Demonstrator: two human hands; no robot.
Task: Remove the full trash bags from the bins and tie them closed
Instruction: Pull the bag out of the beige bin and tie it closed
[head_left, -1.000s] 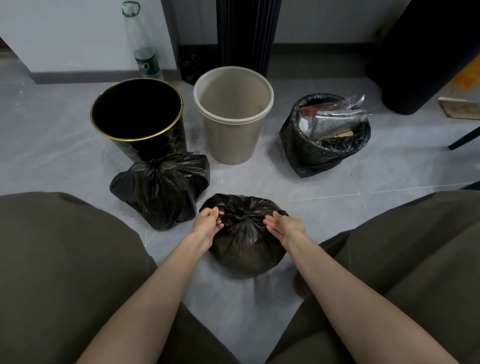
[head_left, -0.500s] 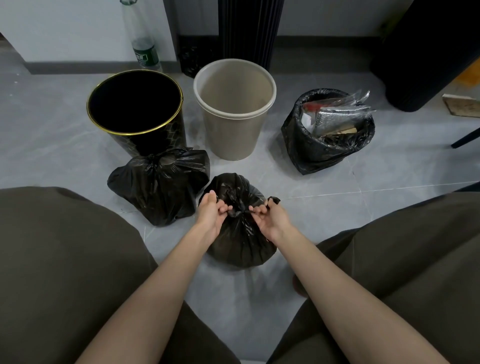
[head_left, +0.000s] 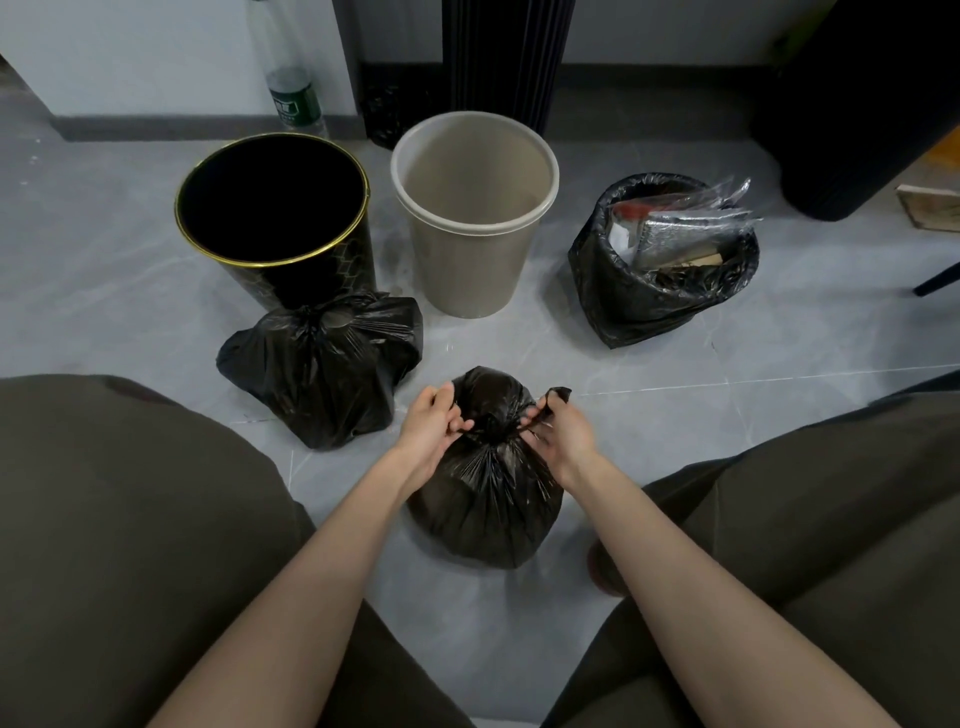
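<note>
A black trash bag (head_left: 485, 499) sits on the floor between my knees, its neck gathered into a twist. My left hand (head_left: 431, 428) pinches the plastic on the left of the twist. On the right side, my right hand (head_left: 558, 428) pinches a loose tail of the same bag. A second black bag (head_left: 324, 369), tied, lies to the left in front of the black bin with a gold rim (head_left: 275, 218). The beige bin (head_left: 475, 213) stands empty. An open black bag full of wrappers (head_left: 662, 265) stands at the right.
A clear plastic bottle (head_left: 293, 88) stands against the wall behind the black bin. A dark ribbed column (head_left: 506, 57) rises behind the beige bin. A large black object (head_left: 857, 104) and a wooden piece (head_left: 932, 208) are at the far right. My knees flank the near floor.
My hands moved from the bag's sides to its top and drew the neck together into a tight twist. The bag now stands narrower and taller.
</note>
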